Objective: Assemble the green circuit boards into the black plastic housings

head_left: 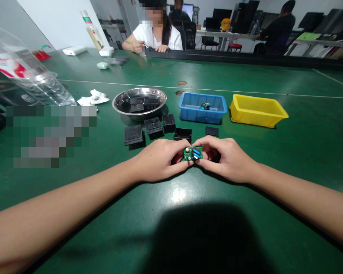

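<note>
Between my two hands is a small green circuit board with blue and white components on its face. My left hand grips its left side between thumb and fingers. From the right, my right hand pinches the other side. Just beyond my fingertips sits an open black plastic case, partly hidden by my left hand. A flat black cover lies behind my right hand. Several closed-looking black boxes, among them one black box, stand to the left of the open case.
Behind the boxes stands a steel bowl with black cases in it. To its right are a blue bin holding circuit boards and a yellow bin. A clear bottle and crumpled tissue are at left. A person sits across the table.
</note>
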The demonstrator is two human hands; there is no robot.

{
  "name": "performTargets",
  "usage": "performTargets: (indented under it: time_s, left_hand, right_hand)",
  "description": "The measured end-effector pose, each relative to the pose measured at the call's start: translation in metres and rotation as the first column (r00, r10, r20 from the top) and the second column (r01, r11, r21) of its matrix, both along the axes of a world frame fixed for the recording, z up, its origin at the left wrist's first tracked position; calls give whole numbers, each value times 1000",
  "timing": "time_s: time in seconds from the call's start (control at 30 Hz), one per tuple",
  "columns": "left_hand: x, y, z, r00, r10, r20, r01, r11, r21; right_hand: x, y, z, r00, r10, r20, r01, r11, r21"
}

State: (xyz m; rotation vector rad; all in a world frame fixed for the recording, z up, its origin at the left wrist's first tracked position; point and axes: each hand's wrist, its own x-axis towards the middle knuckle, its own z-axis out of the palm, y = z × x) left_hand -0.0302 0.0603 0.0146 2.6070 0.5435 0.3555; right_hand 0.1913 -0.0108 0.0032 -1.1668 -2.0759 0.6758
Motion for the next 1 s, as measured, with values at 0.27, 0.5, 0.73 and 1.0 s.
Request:
performTargets:
  time_s: [0.27, 0.5, 0.73, 1.0]
  left_hand:
    - [0, 0, 0, 1000, 1, -6, -1, 1000, -7]
    - [1, 0, 0, 1000, -2, 0, 2, 1000, -9]
    - [0, 1, -1, 1000, -5, 0, 5, 1000, 11]
    - [0, 0, 0, 1000, 0, -4, 0, 1000, 7]
  right_hand:
    - [1, -1, -2, 1000, 2, 4, -2, 1000, 1]
    - [0, -1, -1, 1000, -1, 3, 1, 1000, 2]
    - [1, 0, -1, 1000, 8, 10, -8, 1000, 18]
    - [1, -1, -1, 1000, 3, 14, -3, 1000, 15]
